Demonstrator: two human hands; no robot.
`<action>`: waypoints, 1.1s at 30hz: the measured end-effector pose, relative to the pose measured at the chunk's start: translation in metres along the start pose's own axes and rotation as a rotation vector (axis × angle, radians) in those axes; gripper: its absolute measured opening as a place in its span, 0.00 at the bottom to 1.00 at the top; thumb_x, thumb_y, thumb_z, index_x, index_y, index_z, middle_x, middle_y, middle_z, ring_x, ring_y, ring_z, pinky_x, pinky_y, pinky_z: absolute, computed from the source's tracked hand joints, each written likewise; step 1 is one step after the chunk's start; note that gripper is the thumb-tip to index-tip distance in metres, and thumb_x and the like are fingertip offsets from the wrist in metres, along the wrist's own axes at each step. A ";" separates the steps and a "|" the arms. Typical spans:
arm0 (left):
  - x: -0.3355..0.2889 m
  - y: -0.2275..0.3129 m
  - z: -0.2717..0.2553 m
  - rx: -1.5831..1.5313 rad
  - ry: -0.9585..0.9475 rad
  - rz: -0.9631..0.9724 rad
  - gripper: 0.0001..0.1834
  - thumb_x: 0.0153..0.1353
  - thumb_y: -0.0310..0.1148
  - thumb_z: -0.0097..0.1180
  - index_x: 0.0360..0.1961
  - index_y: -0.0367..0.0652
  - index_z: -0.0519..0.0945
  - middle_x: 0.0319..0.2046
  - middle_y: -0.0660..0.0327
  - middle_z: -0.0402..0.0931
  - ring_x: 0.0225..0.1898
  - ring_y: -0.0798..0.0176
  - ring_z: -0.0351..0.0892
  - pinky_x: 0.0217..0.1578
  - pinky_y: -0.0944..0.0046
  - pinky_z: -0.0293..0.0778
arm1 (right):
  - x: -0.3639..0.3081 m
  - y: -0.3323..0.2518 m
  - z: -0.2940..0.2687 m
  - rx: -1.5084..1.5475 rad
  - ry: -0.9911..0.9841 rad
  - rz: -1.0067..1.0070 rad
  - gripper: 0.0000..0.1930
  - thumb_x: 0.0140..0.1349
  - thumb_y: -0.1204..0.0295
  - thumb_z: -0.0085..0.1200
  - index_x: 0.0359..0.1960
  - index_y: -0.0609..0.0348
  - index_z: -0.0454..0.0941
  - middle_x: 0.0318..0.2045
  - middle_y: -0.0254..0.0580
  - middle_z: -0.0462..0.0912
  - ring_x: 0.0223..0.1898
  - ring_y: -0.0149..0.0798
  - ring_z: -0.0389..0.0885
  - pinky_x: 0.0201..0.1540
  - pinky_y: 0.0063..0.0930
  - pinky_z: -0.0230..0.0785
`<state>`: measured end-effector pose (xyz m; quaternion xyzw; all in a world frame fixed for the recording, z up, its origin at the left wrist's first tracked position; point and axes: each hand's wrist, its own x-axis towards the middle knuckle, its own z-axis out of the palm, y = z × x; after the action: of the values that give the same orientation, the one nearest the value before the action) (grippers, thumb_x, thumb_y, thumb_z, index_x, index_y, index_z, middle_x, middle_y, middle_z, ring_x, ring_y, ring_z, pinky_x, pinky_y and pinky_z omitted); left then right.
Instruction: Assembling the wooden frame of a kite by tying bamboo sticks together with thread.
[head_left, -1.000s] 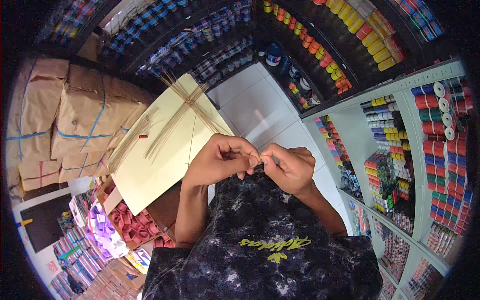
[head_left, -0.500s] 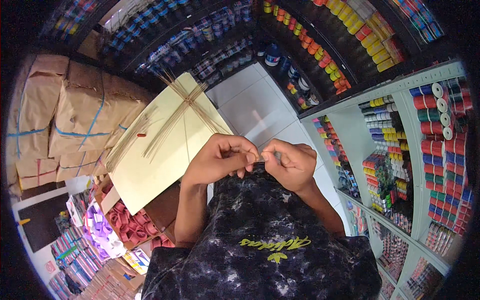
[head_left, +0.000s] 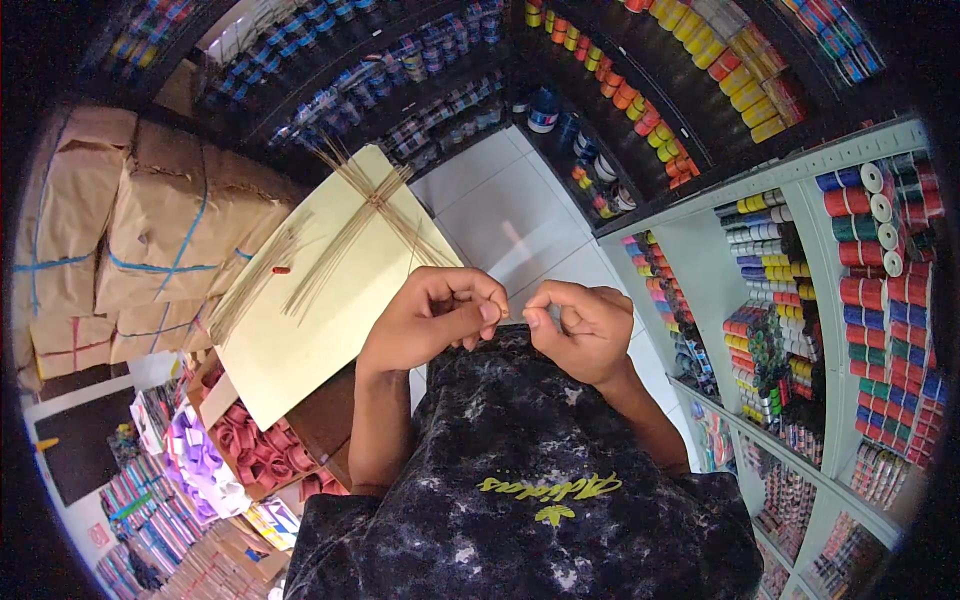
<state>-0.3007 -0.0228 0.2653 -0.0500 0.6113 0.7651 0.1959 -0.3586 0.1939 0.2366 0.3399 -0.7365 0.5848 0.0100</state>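
My left hand (head_left: 432, 318) and my right hand (head_left: 580, 328) meet in front of my chest, fingertips pinched together and almost touching. Something very thin, like a strand, seems to be held between them, but it is too small to make out. Just left of my left hand lies a pale yellow flat parcel (head_left: 320, 290) with a bundle of thin straw-coloured strands (head_left: 345, 228) spread across its top. My dark patterned shirt (head_left: 520, 480) fills the lower middle of the view.
Brown paper-wrapped parcels tied with blue string (head_left: 150, 220) are stacked at the left. Shelves of coloured ribbon and thread spools (head_left: 860, 270) line the right and the back wall (head_left: 690, 70). Red and purple ribbon rolls (head_left: 230, 450) lie lower left. White floor tiles (head_left: 510, 210) show ahead.
Both hands have stayed close together at the chest, with the fingers shifting slightly as they work the pinch. The yellow parcel and strands have not moved.
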 end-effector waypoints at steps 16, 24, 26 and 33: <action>0.000 -0.002 -0.001 0.020 0.024 0.076 0.05 0.66 0.24 0.58 0.41 0.36 0.81 0.30 0.66 0.80 0.30 0.78 0.76 0.29 0.76 0.70 | -0.004 0.006 0.000 0.022 -0.016 0.145 0.08 0.57 0.75 0.66 0.38 0.57 0.84 0.13 0.26 0.65 0.15 0.21 0.60 0.20 0.21 0.53; -0.004 -0.002 -0.006 0.117 0.107 0.163 0.04 0.67 0.24 0.57 0.41 0.34 0.81 0.31 0.68 0.79 0.32 0.79 0.75 0.31 0.76 0.69 | 0.006 0.006 -0.008 0.041 -0.147 0.126 0.28 0.53 0.82 0.60 0.59 0.64 0.74 0.44 0.45 0.85 0.50 0.37 0.83 0.57 0.32 0.70; -0.003 -0.004 -0.005 0.092 0.101 0.175 0.04 0.67 0.24 0.57 0.41 0.35 0.81 0.31 0.68 0.79 0.32 0.78 0.75 0.32 0.76 0.69 | 0.006 0.008 -0.008 -0.027 -0.151 0.093 0.30 0.54 0.77 0.61 0.62 0.58 0.71 0.52 0.46 0.82 0.57 0.46 0.79 0.64 0.39 0.65; 0.000 -0.003 -0.001 0.123 0.078 0.129 0.05 0.67 0.23 0.55 0.41 0.34 0.81 0.30 0.68 0.78 0.31 0.78 0.74 0.32 0.76 0.68 | 0.001 0.007 0.006 0.192 -0.195 0.228 0.30 0.55 0.78 0.63 0.62 0.59 0.71 0.43 0.42 0.86 0.48 0.41 0.83 0.58 0.36 0.69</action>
<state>-0.2999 -0.0234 0.2620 -0.0280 0.6662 0.7346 0.1251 -0.3608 0.1887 0.2296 0.3086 -0.7085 0.6141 -0.1606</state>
